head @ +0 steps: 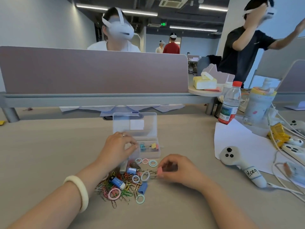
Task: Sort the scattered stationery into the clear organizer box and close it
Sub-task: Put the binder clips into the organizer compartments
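Observation:
The clear organizer box (149, 155) stands open mid-table with its lid (134, 124) upright. Inside its right compartment lie several binder clips (149, 146). My left hand (119, 146) rests on the box's left part, fingers curled near its front wall. My right hand (176, 169) pinches a pink binder clip (159, 172) just above the table, right of the pile. The pile (123, 184) in front of the box holds coloured paper clips, pastel rings, a blue-sleeved eraser (117, 181) and a blue binder clip (143, 187).
A white controller (239, 164) lies on paper at the right, beside cables, a phone and a snack packet. A water bottle (229, 103) and a cup stand behind. A mauve desk divider (94, 71) runs across the back; people in headsets are beyond it.

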A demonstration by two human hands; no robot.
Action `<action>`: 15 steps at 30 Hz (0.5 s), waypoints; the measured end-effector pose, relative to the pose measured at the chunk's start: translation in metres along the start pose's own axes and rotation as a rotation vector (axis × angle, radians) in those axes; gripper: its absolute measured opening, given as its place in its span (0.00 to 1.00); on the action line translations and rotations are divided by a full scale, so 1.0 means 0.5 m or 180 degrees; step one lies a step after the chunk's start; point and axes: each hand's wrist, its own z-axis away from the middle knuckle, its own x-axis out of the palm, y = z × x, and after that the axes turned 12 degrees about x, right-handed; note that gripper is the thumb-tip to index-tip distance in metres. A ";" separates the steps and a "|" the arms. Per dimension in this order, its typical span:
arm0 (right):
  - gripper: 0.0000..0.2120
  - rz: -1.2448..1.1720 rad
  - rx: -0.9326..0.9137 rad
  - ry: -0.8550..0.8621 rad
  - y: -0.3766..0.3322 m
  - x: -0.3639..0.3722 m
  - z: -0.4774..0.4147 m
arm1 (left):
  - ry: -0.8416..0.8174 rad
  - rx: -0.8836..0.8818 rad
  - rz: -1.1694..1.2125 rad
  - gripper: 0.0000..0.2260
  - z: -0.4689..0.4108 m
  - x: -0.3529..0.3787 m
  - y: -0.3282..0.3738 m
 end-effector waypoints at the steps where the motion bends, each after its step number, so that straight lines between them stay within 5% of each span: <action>1: 0.05 -0.0169 0.0031 0.0115 -0.001 -0.001 -0.001 | -0.0128 0.0098 0.0194 0.04 0.017 -0.012 0.023; 8: 0.03 -0.0862 0.0282 0.0495 -0.007 -0.011 -0.002 | -0.1128 0.0521 0.0589 0.20 0.104 -0.018 0.076; 15: 0.03 -0.1211 0.0242 0.1013 0.005 -0.010 -0.057 | -0.1090 0.0566 0.0317 0.14 0.120 0.010 0.086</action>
